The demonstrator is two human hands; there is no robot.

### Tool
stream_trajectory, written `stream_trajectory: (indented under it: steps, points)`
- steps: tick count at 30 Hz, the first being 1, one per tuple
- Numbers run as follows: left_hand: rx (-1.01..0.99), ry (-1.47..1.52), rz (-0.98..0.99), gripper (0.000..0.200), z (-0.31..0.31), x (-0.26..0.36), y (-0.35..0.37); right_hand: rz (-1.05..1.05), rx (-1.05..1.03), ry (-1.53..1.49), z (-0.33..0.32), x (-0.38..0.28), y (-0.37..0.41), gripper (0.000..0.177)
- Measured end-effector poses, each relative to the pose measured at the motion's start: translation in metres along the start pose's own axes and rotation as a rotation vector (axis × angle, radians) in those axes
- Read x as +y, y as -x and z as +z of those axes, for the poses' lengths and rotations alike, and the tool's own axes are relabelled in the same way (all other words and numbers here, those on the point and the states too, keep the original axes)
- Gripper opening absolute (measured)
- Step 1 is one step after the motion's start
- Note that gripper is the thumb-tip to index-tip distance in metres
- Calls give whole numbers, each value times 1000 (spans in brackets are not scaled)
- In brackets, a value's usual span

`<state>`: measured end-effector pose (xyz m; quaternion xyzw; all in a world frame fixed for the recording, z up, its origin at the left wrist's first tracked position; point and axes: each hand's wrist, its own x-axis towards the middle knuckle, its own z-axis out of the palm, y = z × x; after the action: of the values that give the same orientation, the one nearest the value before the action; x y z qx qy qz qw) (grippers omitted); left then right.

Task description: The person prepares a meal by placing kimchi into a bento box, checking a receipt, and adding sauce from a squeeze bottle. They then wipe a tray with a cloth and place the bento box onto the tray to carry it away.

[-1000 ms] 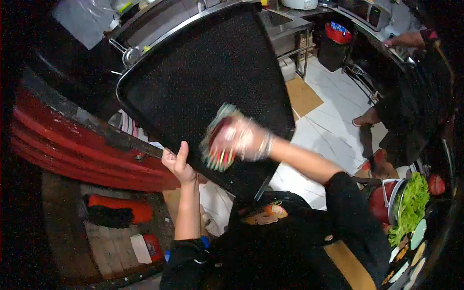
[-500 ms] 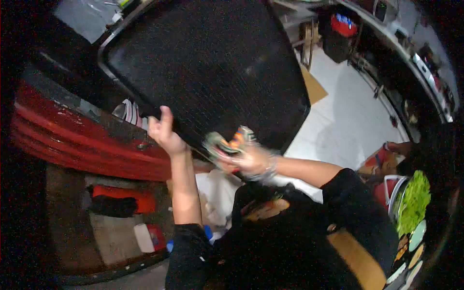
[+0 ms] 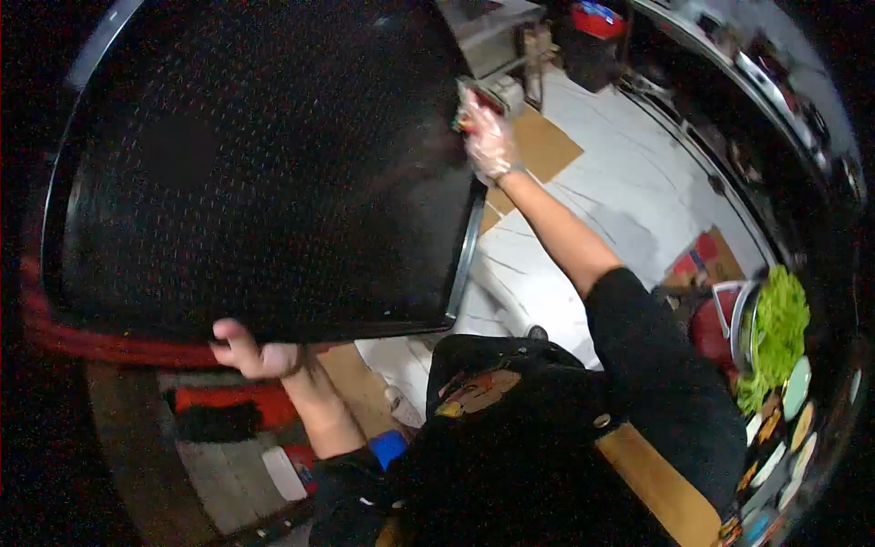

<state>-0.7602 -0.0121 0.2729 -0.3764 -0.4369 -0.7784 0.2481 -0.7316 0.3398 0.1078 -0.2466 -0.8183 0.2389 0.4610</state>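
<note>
A large black tray [image 3: 273, 182] with a textured surface and a raised rim fills the upper left. My bare left hand [image 3: 257, 354] is closed at its near rim, thumb showing at the edge and some fingers hidden. At the tray's right side is my right hand [image 3: 490, 146], in a clear plastic glove. It is shut on a crumpled, multicoloured cloth [image 3: 464, 120], pressed close to the rim.
White marbled floor [image 3: 611, 173] with flattened cardboard [image 3: 547, 146] lies to the right. Leafy lettuce [image 3: 782, 319] fills a bowl at far right, near several small dishes. A red ledge [image 3: 118, 351] runs beneath the tray at left.
The tray has turned, and its near edge now lies across the view. My left hand has moved down and left; my right hand has carried the cloth up to the tray's right side.
</note>
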Motion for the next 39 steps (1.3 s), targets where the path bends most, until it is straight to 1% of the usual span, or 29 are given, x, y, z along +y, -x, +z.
stream_trajectory:
  steps: [1,2,3,5,6,7,9,11,12,13,14,15,16,17,18,19,20,21,22,23,25,27,30,33,34,36,37,38,39]
  points:
    - [49,21,-26,39,6,3,-9,-88,106,-124,11,4,14,35]
    - [104,49,-45,35,7,3,-18,190,-198,-65,2,-10,35,30]
    - [114,-62,-27,25,-2,-5,-16,28,59,14,41,0,59,27]
    - [113,-218,-39,24,4,-25,-7,88,14,-555,28,-90,60,24]
    - [104,-450,-47,20,-13,-41,8,0,-193,-514,20,-123,81,26]
    - [174,-261,-149,20,7,-39,8,-197,-336,-657,24,-161,88,24]
    - [165,-190,-218,22,-2,-47,3,-88,-265,-1121,14,-191,71,21]
    - [215,-13,-303,22,0,-26,-3,-106,84,-538,25,-121,12,16]
    - [161,-183,-301,21,-28,-38,1,282,-111,-233,13,-106,1,26]
    - [79,-687,-193,19,-42,-43,4,166,-41,-161,38,-74,6,27]
    - [391,141,-376,17,-30,-39,1,-68,71,-233,48,-95,40,20]
    - [175,-268,-241,23,-42,-55,-7,-316,211,-132,75,-124,66,28]
    - [-36,-821,140,32,-61,-77,-12,-43,-290,-637,51,-188,112,32]
    - [36,-345,-557,39,-58,-69,-26,443,-627,-970,25,-256,156,38]
    - [29,-363,-496,42,-68,-79,-36,-68,-431,-865,54,-219,214,36]
    - [145,-15,-395,41,-70,-85,-44,-705,-196,-115,65,-179,234,31]
    - [100,-78,-381,35,-81,-97,-44,-40,-632,-646,67,-154,264,29]
    - [15,27,-340,30,-80,-72,-48,713,-663,-780,60,-128,292,31]
    - [-2,146,-414,30,-85,-76,-59,149,-692,-530,90,-52,318,32]
    - [-126,111,-423,34,-93,-57,-62,558,-721,-1441,73,-101,295,35]
    - [-64,235,-389,50,-71,-79,-33,-155,-265,-236,72,-142,276,36]
    - [-129,-35,-566,51,-69,-86,-37,-316,-96,-144,66,-207,256,36]
    - [-253,253,-447,47,-56,-49,-23,276,-446,-806,29,-179,352,34]
    - [-344,374,-499,44,-61,-13,-21,421,-227,-116,23,-63,430,35]
    - [-392,336,-562,44,-61,-18,-26,393,-250,-22,18,-58,386,40]
    - [-367,386,-572,43,-51,-8,-10,1291,467,-1375,6,-62,292,48]
    - [-525,299,-649,40,-55,6,-4,1068,445,-1317,-12,-92,252,43]
    - [-554,414,-831,37,-52,16,12,672,405,-805,-26,-135,226,38]
    - [-628,71,-519,28,-60,34,8,424,458,-336,-48,-173,196,35]
